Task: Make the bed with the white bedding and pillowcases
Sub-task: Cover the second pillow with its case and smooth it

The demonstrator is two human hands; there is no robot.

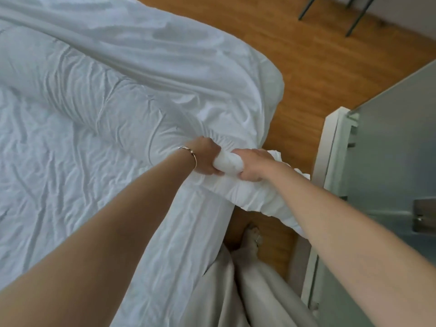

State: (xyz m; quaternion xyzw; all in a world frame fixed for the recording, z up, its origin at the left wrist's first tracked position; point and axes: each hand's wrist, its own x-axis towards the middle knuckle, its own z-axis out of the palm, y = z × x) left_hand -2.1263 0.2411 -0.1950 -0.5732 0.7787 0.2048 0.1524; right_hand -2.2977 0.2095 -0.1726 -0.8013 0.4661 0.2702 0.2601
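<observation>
White duvet [77,128], heavily wrinkled, spread across the bed and draped over its near edge toward the floor. One corner bunched into a thick roll [227,162] at the bed's corner, raised off the mattress. Upper layer folded back in a long diagonal ridge [132,60].

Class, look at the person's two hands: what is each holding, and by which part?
Both the left hand and right hand grip the white duvet by one bunched corner at the bed's edge, side by side.
</observation>
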